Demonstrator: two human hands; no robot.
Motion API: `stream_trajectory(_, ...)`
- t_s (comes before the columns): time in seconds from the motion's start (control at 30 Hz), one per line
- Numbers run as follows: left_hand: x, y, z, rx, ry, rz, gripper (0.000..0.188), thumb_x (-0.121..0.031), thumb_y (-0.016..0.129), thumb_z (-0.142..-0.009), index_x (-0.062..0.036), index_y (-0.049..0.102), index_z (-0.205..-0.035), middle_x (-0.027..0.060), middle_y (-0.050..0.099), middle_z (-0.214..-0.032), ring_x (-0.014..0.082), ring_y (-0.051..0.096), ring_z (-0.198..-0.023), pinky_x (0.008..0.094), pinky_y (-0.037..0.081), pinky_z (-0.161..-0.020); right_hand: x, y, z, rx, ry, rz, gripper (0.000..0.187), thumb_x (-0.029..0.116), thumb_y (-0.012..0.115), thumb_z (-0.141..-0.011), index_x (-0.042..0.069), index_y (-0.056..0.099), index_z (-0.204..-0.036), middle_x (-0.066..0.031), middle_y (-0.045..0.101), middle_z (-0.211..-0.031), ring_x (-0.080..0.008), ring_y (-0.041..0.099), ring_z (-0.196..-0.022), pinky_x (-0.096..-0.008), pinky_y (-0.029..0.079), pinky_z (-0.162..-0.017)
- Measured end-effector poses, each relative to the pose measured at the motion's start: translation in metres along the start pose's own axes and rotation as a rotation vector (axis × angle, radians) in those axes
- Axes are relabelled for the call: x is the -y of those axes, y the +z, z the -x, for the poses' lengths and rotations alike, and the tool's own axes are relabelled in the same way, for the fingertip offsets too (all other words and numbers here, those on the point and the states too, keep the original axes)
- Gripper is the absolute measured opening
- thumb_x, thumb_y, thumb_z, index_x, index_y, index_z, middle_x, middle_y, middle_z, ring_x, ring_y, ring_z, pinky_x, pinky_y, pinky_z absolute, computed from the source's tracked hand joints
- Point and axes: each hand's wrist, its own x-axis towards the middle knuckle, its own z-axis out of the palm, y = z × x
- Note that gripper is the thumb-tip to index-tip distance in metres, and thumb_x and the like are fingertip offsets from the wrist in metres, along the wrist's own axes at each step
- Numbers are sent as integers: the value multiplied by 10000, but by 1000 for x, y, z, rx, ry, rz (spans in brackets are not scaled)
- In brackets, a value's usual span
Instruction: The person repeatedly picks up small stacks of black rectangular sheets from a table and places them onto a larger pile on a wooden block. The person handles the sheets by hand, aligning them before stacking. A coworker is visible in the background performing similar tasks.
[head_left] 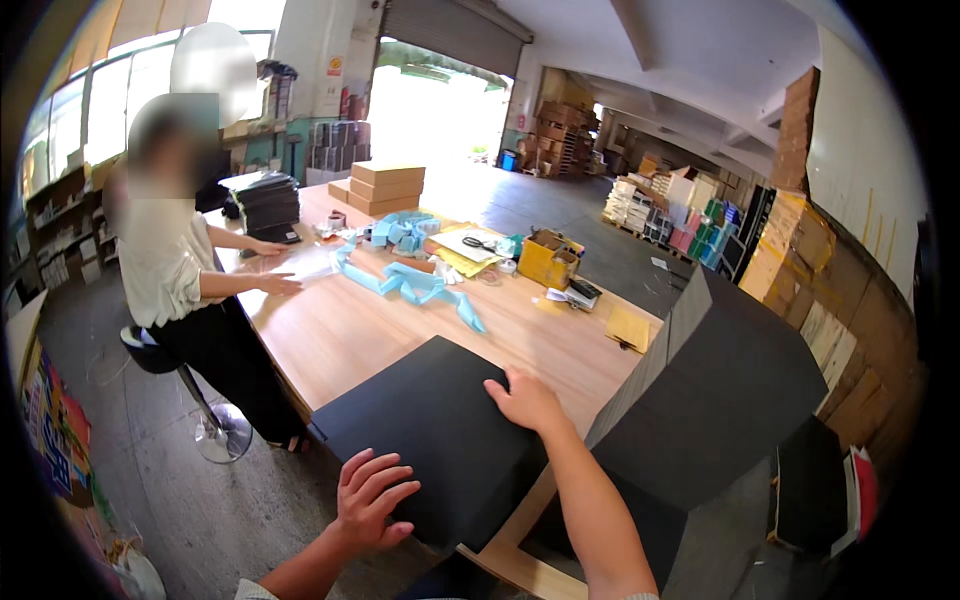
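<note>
Work at the near end of a wooden table (290,335). A tall dark stack (715,370), its layers showing as fine grey lines along one side, rises on the right and limits the space there. Farther back on the table lie crumpled pale-blue strips (400,278), a pair of scissors (480,243), an open yellow box (548,265) and a yellow clipboard (628,328); brown cartons (388,190) and a pile of black items (265,210) occupy the far end. A co-worker (165,250) stands at the left side, both hands over the tabletop, with a stool (147,352) close by.

The black panel (430,430) lies flat on the near-left part of the table, left of the tall stack. It is four-sided, matt and plain, with straight edges; whether it is one sheet or several cannot be told. One corner points away from the wearer and another left; its side edges slant from far left to near right. The lens bend leaves its long axis uncertain.

The left hand (375,500) is open, fingers spread, over the panel's near-left side; contact cannot be told. The right hand (530,400) lies at the right edge, fingers bent; whether it grips cannot be told.
</note>
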Motion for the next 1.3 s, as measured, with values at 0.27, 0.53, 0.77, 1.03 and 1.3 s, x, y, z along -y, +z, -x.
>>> stream_trajectory(0.27,3,38,6,-168,15,-23,506,-426,382,-987,-84,728,-847,88,714,-924,248,673,-932,416,438,-861,-13,17,-6,-108,-42,-15,646,525,508,-961,-36,566,-1275,-245,613,-1265,-381,587,-1188,-475,467,-1006)
stream_trajectory(0.53,-3,41,4,-198,-14,-9,463,-407,408,-958,-88,727,-855,62,713,-927,249,669,-926,406,439,-863,-13,11,-5,-62,-3,-19,644,517,506,-960,-21,552,-1310,-230,604,-1298,-373,565,-1216,-466,440,-1025)
stream_trajectory(0.77,1,37,4,-186,5,-34,435,-380,428,-957,-71,716,-854,78,704,-937,267,665,-928,412,438,-864,1,10,61,-490,-335,-180,570,381,586,-959,0,511,-1377,-184,523,-1427,-356,488,-1310,-482,374,-1080)
stream_trajectory(1.03,-75,-2,-12,86,50,61,363,-404,585,-908,-61,692,-957,87,682,-1024,276,640,-1023,466,441,-910,-77,4,302,-811,-177,-465,294,52,672,-861,-4,668,-1150,-179,647,-1263,-331,617,-1169,-406,460,-1017)
stream_trajectory(1.3,-180,152,30,813,426,687,441,-422,620,-951,-80,659,-1227,135,586,-1333,320,500,-1312,459,403,-1075,-149,96,404,-1053,375,-460,249,44,633,-890,-30,657,-1126,-187,655,-1226,-315,616,-1155,-402,460,-1016)
